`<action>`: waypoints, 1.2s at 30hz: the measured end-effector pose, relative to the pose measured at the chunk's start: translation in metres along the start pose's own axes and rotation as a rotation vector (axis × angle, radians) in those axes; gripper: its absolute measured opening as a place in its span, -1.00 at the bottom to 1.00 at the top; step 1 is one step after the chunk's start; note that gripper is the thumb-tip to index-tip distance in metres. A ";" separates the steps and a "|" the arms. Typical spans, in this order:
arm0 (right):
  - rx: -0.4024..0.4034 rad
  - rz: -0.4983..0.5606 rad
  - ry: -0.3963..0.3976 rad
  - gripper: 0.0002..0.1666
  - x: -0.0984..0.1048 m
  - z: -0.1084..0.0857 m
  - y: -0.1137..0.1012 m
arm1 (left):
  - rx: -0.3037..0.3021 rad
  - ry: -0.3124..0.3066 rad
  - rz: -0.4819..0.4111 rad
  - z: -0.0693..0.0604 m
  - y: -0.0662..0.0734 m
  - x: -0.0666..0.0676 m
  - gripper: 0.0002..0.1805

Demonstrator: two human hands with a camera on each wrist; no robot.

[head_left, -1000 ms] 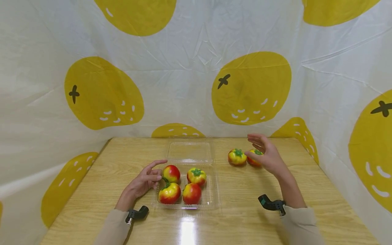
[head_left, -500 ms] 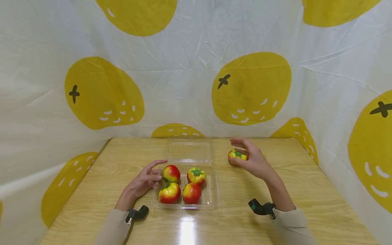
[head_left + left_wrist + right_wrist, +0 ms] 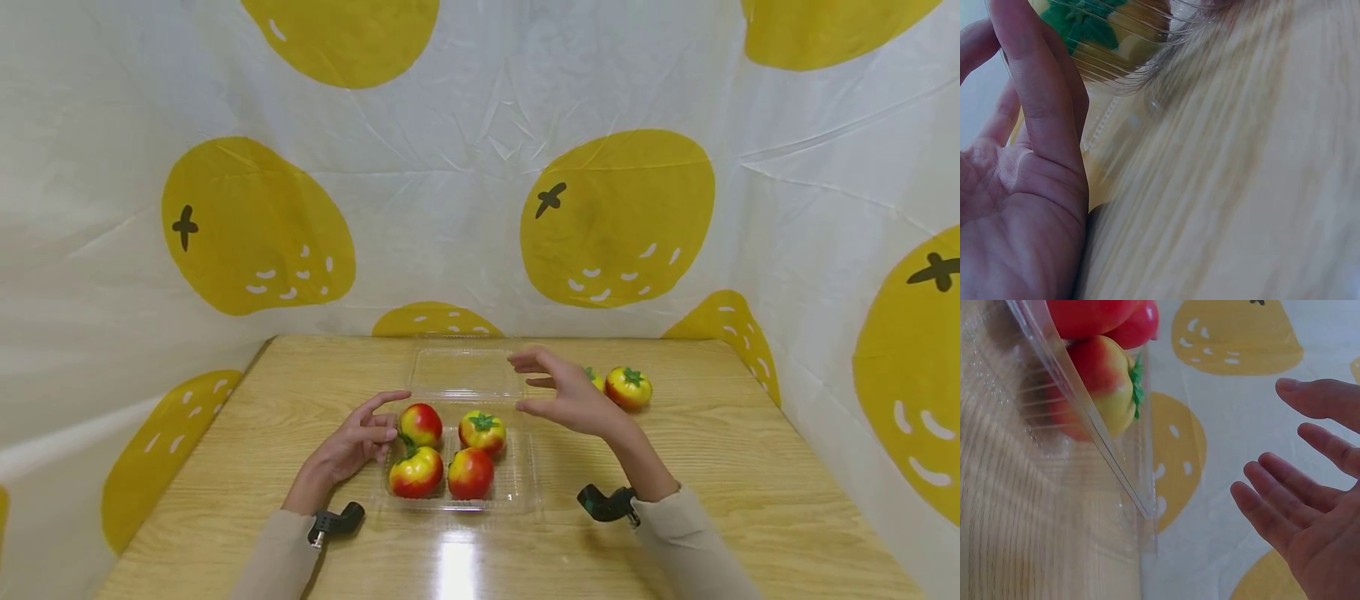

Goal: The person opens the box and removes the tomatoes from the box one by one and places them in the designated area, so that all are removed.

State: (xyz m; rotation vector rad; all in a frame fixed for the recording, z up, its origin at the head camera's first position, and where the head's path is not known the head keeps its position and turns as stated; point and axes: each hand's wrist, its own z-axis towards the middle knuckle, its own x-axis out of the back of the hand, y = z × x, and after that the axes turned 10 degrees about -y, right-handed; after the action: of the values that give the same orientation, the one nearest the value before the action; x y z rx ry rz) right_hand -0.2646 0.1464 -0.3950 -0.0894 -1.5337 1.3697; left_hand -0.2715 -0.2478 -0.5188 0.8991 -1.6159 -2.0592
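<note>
A clear plastic clamshell box (image 3: 521, 467) lies with its lid (image 3: 465, 371) folded back on the table. Several glossy red-and-yellow tomatoes sit inside, among them one with a green leafy top (image 3: 482, 432). At the box's left rim rests my left hand (image 3: 356, 437), index finger stretched out, thumb beside the nearest tomato (image 3: 420, 425); whether it pinches the rim is unclear. My right hand (image 3: 566, 396) hovers past the box's back right corner, fingers spread and holding nothing. Behind it are two loose tomatoes, one partly hidden (image 3: 594, 377) and one in plain sight (image 3: 628, 387).
The wooden table (image 3: 675, 467) reaches back to a white curtain (image 3: 450, 233) printed with yellow fruit, which also hangs along both sides. A black wrist camera (image 3: 606, 504) sits on the right wrist, another (image 3: 337, 522) on the left.
My right hand has moved left from over the two loose tomatoes towards the box, carrying nothing. The loose tomatoes have stayed in place. My left hand has kept still at the rim.
</note>
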 end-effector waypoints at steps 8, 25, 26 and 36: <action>-0.031 0.025 -0.228 -0.32 -0.009 0.024 -0.003 | 0.008 0.016 0.004 -0.001 0.000 0.000 -0.31; -0.153 -0.096 -0.499 -0.38 -0.019 0.045 0.002 | 0.008 0.004 -0.027 0.001 -0.001 -0.002 -0.32; -0.159 -0.112 -0.504 -0.39 -0.019 0.045 0.001 | 0.009 0.006 -0.026 0.001 -0.001 -0.001 -0.32; -0.154 -0.172 -0.541 -0.40 -0.030 0.056 0.002 | 0.003 0.002 -0.024 0.000 0.002 -0.002 -0.31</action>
State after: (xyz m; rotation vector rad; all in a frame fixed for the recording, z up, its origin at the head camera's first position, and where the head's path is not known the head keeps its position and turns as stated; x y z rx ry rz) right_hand -0.2910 0.0900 -0.4049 0.3375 -2.0402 1.1900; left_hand -0.2704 -0.2464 -0.5166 0.9256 -1.6150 -2.0721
